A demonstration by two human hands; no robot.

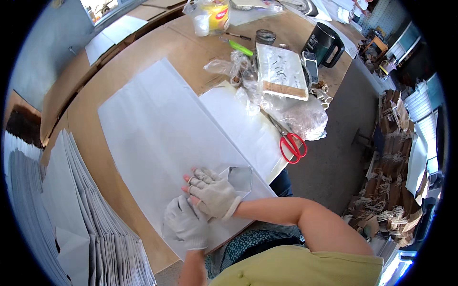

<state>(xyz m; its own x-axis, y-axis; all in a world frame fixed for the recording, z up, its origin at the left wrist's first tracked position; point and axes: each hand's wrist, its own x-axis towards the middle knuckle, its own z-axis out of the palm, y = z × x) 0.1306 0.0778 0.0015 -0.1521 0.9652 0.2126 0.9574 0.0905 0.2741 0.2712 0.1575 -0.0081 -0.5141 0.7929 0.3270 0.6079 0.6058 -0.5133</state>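
A large stack of white paper [157, 114], possibly flattened bags, lies slantwise across the brown table. My left hand [186, 223], in a white glove, lies on its near end with the fingers flat on the paper. Just to its right and farther off, my right hand [212, 193] reaches across in a glove with bare fingertips. Its fingers are stretched out over the paper, close to the left hand. Beside the right wrist, a folded white flap frames a grey angular patch [240, 179]. What lies under both palms is hidden.
Folded white paper [90, 209] stands in piles at the left. Red-handled scissors [293, 148] lie at the table's right edge. Beyond them are crumpled plastic [300, 117], a labelled white packet [281, 71], a phone [310, 66], a dark kettle [320, 44] and a green-handled tool [240, 47].
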